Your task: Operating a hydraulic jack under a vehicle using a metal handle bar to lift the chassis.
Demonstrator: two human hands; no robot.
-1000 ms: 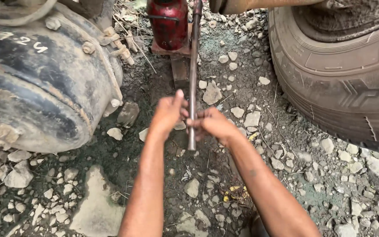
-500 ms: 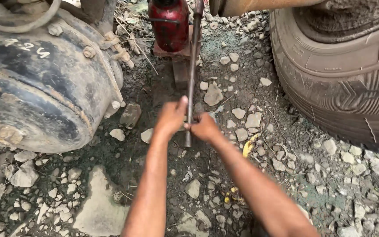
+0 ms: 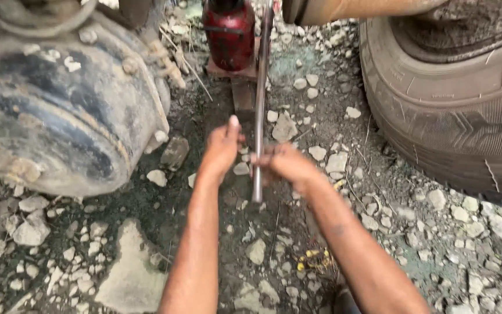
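1. Steel bar (image 3: 260,104), long & thin, runs from the red jack (image 3: 229,34) at top centre down toward the camera; its near end sits just below the hands.
2. R hand (image 3: 286,164): fingers wrapped tight round the bar near its lower end.
3. L hand (image 3: 223,146): just left of the bar, touching it, thumb up, fingers curled loosely; can't tell if they fully close on the bar.
4. Both forearms reach up from the bottom edge, meeting at the bar.
5. Jack stands upright on a flat base, w/ a dark wood block (image 3: 243,96) on the ground just in front of it.
6. Drum (image 3: 59,110), big, dirty, dark metal, fills the left side, well apart from the hands.
7. Tyre (image 3: 460,104), worn tread, at right, lying on the ground.
8. Ground (image 3: 146,279): dark oily dirt w/ pale stones all over; a few yellow scraps (image 3: 312,259) between the forearms.
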